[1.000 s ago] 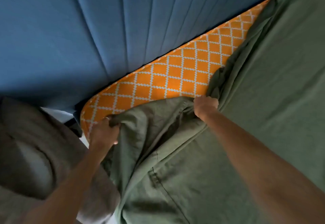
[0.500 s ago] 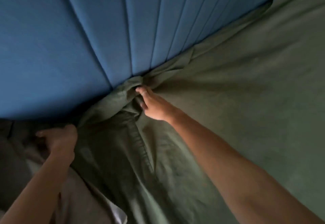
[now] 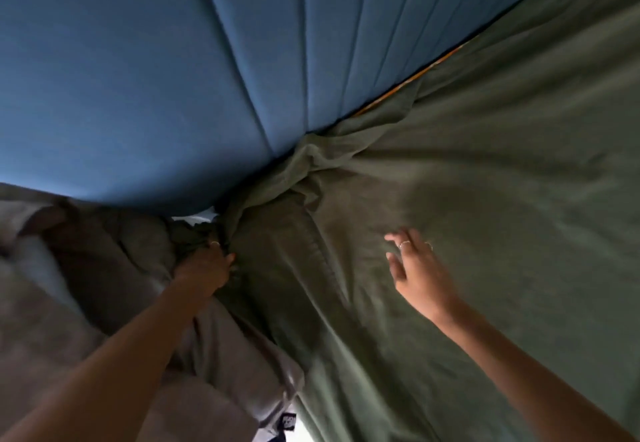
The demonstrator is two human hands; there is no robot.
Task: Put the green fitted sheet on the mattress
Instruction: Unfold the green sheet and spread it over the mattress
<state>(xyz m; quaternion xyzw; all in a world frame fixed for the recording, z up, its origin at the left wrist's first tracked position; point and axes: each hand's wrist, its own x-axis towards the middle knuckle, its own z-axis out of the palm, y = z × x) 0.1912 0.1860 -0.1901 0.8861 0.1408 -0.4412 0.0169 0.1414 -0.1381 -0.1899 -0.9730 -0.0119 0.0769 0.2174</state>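
The green fitted sheet (image 3: pixel 485 233) lies spread across the mattress top, filling the right and centre of the head view, with bunched folds gathered at the corner where the bed meets the blue padded headboard (image 3: pixel 173 77). A thin strip of the orange patterned mattress (image 3: pixel 412 79) shows between the sheet's far edge and the headboard. The left hand (image 3: pixel 204 268) is down at the side of that corner, fingers curled into the sheet's gathered fabric and gripping it. The right hand (image 3: pixel 419 268) is over the flat sheet with fingers spread and straight, holding nothing; whether it touches the cloth cannot be told. Rings show on fingers of both hands. A grey-brown bedding heap (image 3: pixel 69 285) lies at the left beside the bed. A small dark label (image 3: pixel 288 422) with pale lettering sits near the bottom edge, too blurred to read.
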